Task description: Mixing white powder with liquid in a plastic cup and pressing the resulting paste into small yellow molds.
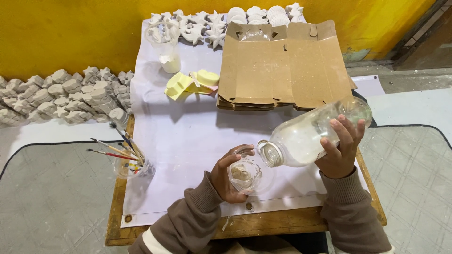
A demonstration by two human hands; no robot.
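Note:
My right hand (pixel 340 149) grips a clear plastic bottle (pixel 308 134) tilted on its side, its open threaded mouth pointing left and down. White powder coats the bottle's inside. My left hand (pixel 225 175) holds a small clear cup (pixel 249 176) just under the bottle's mouth; some pale powder lies in the cup. Both hands hover over a white sheet (pixel 188 136) that covers a low wooden board (pixel 245 226).
A clear cup of paintbrushes (pixel 133 164) stands at the sheet's left edge. Flat brown cardboard sheets (pixel 282 66) lie at the back right, yellow moulds (pixel 190 83) and a clear cup (pixel 165 44) behind. White plaster figures (pixel 221 21) line the back and are piled on the floor at the left (pixel 66 96).

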